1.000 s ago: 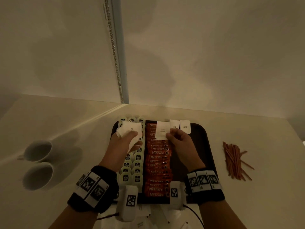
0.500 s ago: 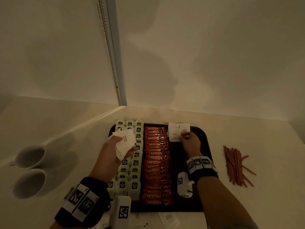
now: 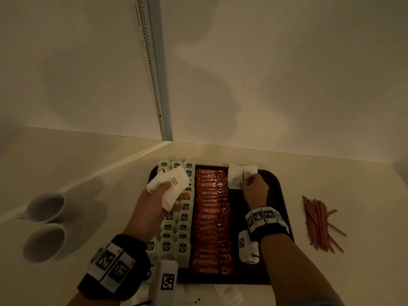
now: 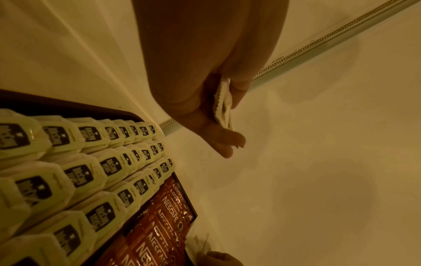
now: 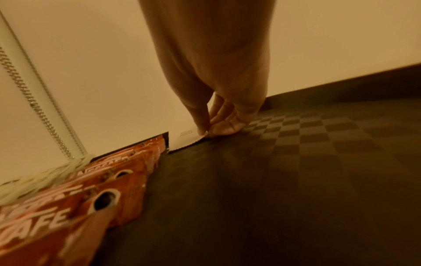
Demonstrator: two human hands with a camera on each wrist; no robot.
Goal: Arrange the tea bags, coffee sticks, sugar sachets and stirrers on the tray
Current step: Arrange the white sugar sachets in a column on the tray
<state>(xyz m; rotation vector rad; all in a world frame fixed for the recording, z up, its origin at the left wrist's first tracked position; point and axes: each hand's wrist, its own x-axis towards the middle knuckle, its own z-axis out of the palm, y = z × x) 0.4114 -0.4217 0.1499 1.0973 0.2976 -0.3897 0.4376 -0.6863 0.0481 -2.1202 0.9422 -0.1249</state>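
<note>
Pale green tea bags (image 3: 176,228) and orange coffee sticks (image 3: 212,219) fill the dark plastic tray (image 3: 282,208). The right hand (image 3: 254,191) pinches a white paper sugar sachet (image 3: 249,172) at the far edge, and the left hand (image 3: 154,206) clutches spare white sachets (image 3: 170,184). The reddish-brown stirrers (image 3: 318,221) wait on the counter.

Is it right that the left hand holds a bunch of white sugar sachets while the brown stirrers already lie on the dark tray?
Not quite. The left hand does hold white sugar sachets, but the head view shows the brown stirrers on the counter, right of the dark tray.
</note>
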